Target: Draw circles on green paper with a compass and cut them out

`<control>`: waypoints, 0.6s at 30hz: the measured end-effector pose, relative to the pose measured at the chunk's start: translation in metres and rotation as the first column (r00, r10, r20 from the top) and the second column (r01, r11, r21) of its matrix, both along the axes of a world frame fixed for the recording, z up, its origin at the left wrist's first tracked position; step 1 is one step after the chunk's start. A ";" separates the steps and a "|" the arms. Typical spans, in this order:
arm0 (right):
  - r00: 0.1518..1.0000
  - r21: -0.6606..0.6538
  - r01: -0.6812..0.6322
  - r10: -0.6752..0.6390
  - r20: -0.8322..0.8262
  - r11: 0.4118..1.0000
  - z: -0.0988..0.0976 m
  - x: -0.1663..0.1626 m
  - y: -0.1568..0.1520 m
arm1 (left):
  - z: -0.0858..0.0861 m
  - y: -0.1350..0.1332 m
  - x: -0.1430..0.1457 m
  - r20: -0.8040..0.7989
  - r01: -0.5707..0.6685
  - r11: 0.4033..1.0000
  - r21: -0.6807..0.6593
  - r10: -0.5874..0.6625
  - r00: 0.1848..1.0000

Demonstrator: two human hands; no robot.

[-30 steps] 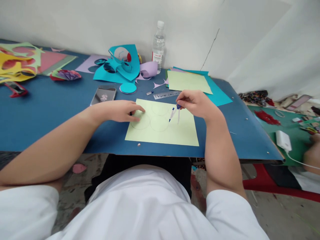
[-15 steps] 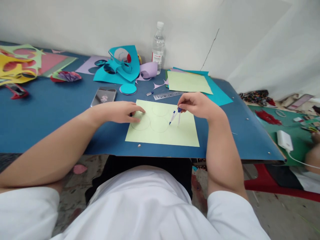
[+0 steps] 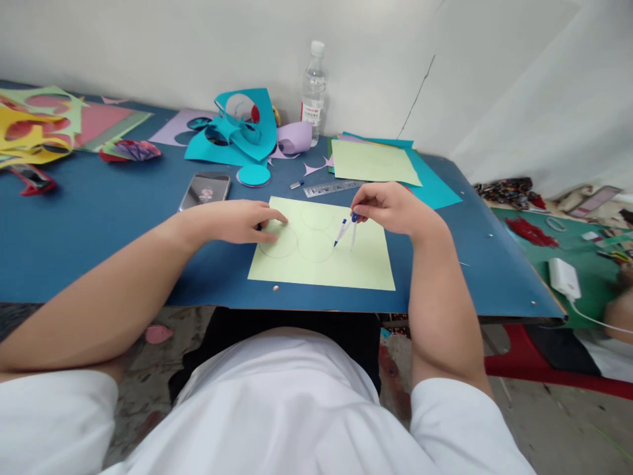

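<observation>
A pale green sheet of paper (image 3: 356,267) lies on the blue table in front of me, with several thin circles drawn on it. My left hand (image 3: 242,221) rests on the sheet's upper left part, fingers spread and holding nothing. At the right side of the sheet, my right hand (image 3: 383,206) pinches the top of a blue and white drawing compass (image 3: 355,219). The compass legs are apart and point down at the paper, to the right of the middle circle. Whether both tips touch the paper, I cannot tell.
Behind the sheet lie a clear ruler (image 3: 333,189), a phone (image 3: 206,190) and cut blue paper (image 3: 230,145). A water bottle (image 3: 313,95) stands by the wall. Stacked paper (image 3: 373,161) is at back right. Another person's hand (image 3: 626,274) shows by the green table.
Almost nothing differs. Both hands and the compass hold the same places over the paper.
</observation>
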State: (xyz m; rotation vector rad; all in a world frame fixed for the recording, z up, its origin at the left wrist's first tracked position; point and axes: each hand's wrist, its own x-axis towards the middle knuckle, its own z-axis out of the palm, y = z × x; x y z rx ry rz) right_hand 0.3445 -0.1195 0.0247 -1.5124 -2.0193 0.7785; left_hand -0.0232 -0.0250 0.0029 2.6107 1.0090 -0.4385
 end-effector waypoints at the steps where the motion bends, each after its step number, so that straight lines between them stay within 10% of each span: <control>1: 1.000 0.000 -0.001 0.001 -0.001 1.000 0.000 0.000 0.000 | 0.000 0.000 0.000 -0.002 -0.002 1.000 0.000 0.002 1.000; 18: 1.000 0.018 0.002 -0.002 -0.006 1.000 0.001 0.003 0.000 | -0.002 0.001 -0.001 0.013 0.000 1.000 0.000 0.000 1.000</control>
